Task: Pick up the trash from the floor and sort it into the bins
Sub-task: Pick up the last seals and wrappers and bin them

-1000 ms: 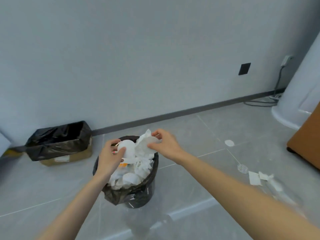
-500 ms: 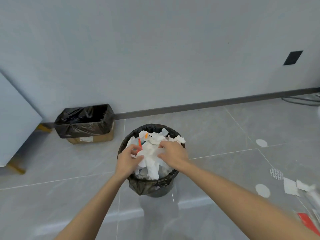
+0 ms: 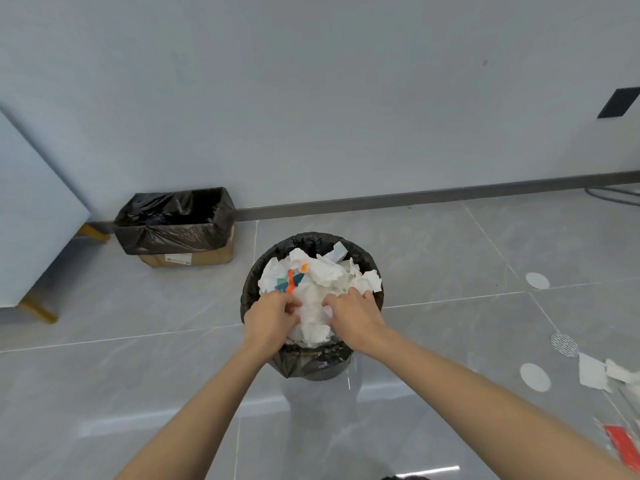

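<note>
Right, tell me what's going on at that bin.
A person has both hands in the round black-lined bin, the left hand and right hand with fingers curled into the crumpled paper heaped above its rim. A box bin lined with a black bag stands by the wall. On the floor lie white scraps and a red piece, not yet picked up.

one head view — looks forward and down, close over the round bin [image 3: 370, 261].

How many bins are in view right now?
2. Round black-lined bin at centre, heaped with white paper, left hand and right hand on the pile. Cardboard box with black liner against the wall, to its left. Others may be out of frame.
</note>
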`<state>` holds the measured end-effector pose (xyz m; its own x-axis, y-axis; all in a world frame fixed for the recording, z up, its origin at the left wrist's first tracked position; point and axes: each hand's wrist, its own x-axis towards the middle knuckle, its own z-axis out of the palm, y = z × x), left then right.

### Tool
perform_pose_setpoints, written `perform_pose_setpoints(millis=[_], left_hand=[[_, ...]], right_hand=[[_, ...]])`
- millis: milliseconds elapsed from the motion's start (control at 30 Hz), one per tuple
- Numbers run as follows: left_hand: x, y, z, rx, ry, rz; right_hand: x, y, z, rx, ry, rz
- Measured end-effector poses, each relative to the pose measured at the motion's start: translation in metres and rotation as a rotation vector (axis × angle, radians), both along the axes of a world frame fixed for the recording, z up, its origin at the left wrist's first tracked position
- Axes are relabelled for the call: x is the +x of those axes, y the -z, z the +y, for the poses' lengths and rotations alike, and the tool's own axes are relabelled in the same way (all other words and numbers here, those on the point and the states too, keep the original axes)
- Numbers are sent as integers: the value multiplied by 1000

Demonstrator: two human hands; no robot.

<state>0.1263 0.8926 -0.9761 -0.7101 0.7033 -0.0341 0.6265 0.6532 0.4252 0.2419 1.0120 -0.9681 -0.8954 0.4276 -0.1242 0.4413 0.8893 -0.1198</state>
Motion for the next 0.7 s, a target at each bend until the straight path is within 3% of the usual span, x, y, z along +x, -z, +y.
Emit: perform_pose_setpoints(millis=[367, 700], left_hand=[[11, -61, 13, 158, 97, 97], [67, -95, 63, 192, 256, 120]], right_hand=[[39, -50, 22, -387, 171, 199], [140, -75, 70, -381, 424, 260]])
